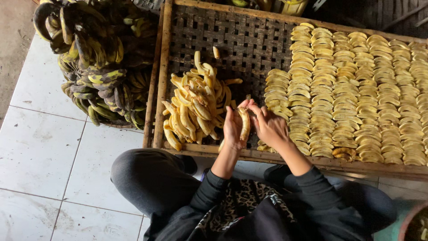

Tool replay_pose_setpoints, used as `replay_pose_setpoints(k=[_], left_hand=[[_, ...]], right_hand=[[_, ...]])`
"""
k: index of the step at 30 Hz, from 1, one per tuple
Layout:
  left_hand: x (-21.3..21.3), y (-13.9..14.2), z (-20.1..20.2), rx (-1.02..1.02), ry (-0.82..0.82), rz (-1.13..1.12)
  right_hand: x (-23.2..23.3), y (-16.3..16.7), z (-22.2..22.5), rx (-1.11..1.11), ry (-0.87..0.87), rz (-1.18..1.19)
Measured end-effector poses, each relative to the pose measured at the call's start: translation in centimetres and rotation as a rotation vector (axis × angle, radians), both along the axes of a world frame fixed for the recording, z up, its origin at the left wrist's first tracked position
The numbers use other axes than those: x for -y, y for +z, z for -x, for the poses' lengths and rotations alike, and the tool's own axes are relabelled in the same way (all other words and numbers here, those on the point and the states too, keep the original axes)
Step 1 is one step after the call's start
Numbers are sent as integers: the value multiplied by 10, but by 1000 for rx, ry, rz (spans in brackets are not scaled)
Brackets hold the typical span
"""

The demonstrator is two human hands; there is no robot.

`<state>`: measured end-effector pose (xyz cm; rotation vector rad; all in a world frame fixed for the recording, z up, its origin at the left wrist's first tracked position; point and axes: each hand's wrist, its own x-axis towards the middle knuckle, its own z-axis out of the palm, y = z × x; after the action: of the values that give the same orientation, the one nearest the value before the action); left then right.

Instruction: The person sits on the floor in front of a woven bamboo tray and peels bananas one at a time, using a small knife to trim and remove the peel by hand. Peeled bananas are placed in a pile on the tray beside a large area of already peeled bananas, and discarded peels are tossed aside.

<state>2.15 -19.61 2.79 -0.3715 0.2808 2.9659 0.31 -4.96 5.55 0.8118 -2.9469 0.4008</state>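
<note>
— What are we working over here?

— We crouch at a wide woven bamboo tray [209,33] with a pale wooden frame, set low on a floor [40,147] of white tiles with dark, grimy joints. The weave is dark brown and shows bare between the heaps.

— And our hands?

— Our left hand [232,129] lies palm up with its fingers curled around a peeled banana [244,123], which stands nearly upright in the palm, just above the near edge of the tray. Our right hand [269,126] comes in from the side, fingertips pinched lightly against the top end of the same fruit; it holds nothing else.

— What lies around it?

— Just left of our hands sits a loose pile of peeled bananas [196,105], yellow and tangled. To the right, neat rows of sliced banana [352,93] overlap like shingles and fill most of that side of the tray. The nearest row ends just beside our right hand.

— Beyond the tray?

— At the far left, a big heap of unpeeled bananas [96,58], blackened green and yellow, rests on the floor against the frame. Our dark trousers [151,178] and sleeves fill the bottom of the view. A reddish rim [408,221] shows at the lower right corner.
</note>
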Motion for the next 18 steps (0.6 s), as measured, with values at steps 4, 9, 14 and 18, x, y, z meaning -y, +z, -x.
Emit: replay_pose_setpoints(k=[4, 9, 14, 18], left_hand=[[-2, -37, -1, -53, -64, 41], [-31, -94, -24, 172, -273, 559], [-30, -108, -57, -153, -303, 1830], [-22, -104, -56, -292, -224, 2229]], right_hand=[[-2, 3, 10, -168, 37, -40], [-12, -27, 21, 59, -202, -153], [-5, -89, 39, 257, -312, 379], [34, -123, 49, 318, -328, 374]])
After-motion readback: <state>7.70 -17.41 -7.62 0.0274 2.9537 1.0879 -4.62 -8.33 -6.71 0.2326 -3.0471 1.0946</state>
